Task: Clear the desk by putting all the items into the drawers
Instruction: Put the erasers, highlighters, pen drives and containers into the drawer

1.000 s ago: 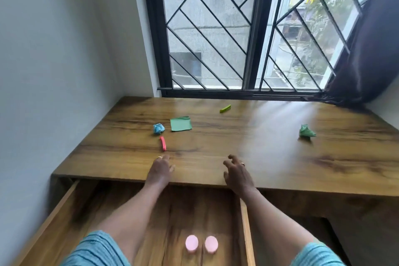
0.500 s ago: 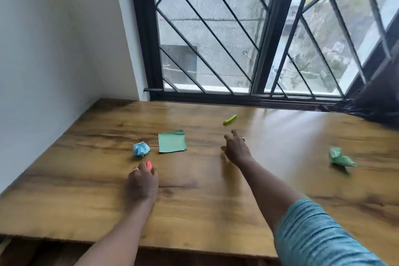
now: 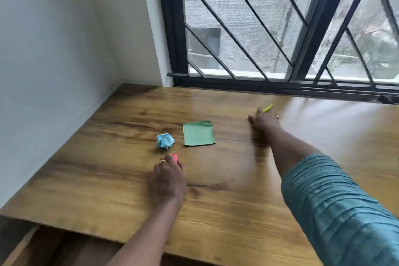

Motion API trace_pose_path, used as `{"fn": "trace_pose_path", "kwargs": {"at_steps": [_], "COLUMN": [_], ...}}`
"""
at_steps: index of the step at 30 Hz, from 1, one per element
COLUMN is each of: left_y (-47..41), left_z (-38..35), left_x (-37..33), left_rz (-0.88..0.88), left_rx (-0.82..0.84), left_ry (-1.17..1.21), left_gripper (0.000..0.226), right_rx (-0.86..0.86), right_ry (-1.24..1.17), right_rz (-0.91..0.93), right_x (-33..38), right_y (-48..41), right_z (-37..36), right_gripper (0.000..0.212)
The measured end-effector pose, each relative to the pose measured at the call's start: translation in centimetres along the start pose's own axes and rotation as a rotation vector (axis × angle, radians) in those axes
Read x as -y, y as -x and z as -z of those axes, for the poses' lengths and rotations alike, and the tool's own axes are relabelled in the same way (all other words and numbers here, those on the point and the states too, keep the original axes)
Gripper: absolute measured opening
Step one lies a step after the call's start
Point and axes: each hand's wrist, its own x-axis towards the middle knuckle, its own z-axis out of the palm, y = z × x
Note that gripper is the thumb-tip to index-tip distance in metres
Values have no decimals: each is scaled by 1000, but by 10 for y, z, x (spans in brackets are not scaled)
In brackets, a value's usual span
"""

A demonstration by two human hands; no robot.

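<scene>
On the wooden desk [image 3: 216, 207] my left hand [image 3: 168, 176] lies closed over a small pink strip [image 3: 174, 157], whose far end sticks out past my fingers. A crumpled blue paper ball [image 3: 165, 141] sits just beyond that hand, and a flat green square note [image 3: 198, 134] lies to its right. My right hand [image 3: 263, 121] reaches far across the desk, its fingertips at the near end of a yellow-green strip [image 3: 268, 108]; whether it grips the strip is unclear. A corner of the open drawer [image 3: 32, 244] shows at the bottom left.
A white wall borders the desk on the left. A barred window [image 3: 280, 28] with a black frame runs along the desk's far edge. Bare desk surface stretches to the right of my right arm.
My right hand has stretched farther to the yellow-green strip. My left hand stays on the pink strip. The view has shifted forward, so the green crumpled paper at right is out of frame.
</scene>
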Motion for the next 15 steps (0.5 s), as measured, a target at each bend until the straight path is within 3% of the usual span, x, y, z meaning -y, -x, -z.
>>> {"fn": "trace_pose_path", "kwargs": {"at_steps": [7,11,15], "left_y": [4,8,32], "left_z": [8,16,30], "left_x": [-1,-1,-2], "left_rz": [-26,-7,-261], "left_rx": [-12,40,-127], "left_ry": [-86,-12,73], "left_gripper": [31,27,23], "right_rx": [-209,-232,-238], "right_ry": [-97,-134,-143], "right_rz": [-22,-12,81], "right_x": [-1,-12,-21], "right_y": [34,75,126], "right_z": [-5,-13,-27], "right_gripper": [34,37,45]}}
